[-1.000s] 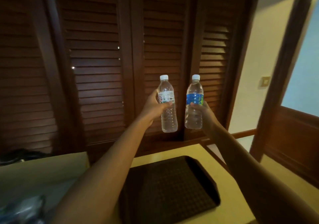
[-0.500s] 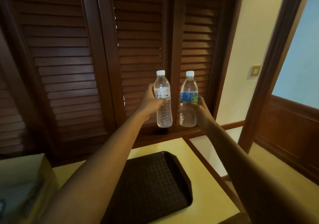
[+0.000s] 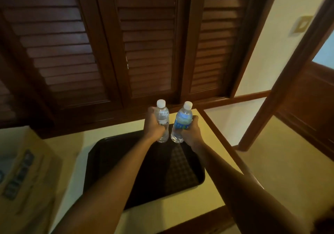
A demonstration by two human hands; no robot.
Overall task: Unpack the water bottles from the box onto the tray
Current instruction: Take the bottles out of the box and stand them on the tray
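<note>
Your left hand (image 3: pixel 153 126) grips the clear bottle (image 3: pixel 162 118), your right hand (image 3: pixel 191 132) grips the blue-label bottle (image 3: pixel 182 121), both upright over the tray's (image 3: pixel 112 154) far end.

Dark tray, clear bottles, yellow table

White caps (image 3: pixel 160 103) on both; one bottle (image 3: pixel 182 123) wears a blue label; black tray (image 3: pixel 112 154) shows a fine grid texture.

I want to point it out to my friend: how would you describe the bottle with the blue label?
Find the dark tray on the pale table; two capped bottles are held over its far end. The blue-label bottle is the one in the right hand, leaning slightly. Its neighbour, the clear bottle in the left hand, shows no blue.
</note>
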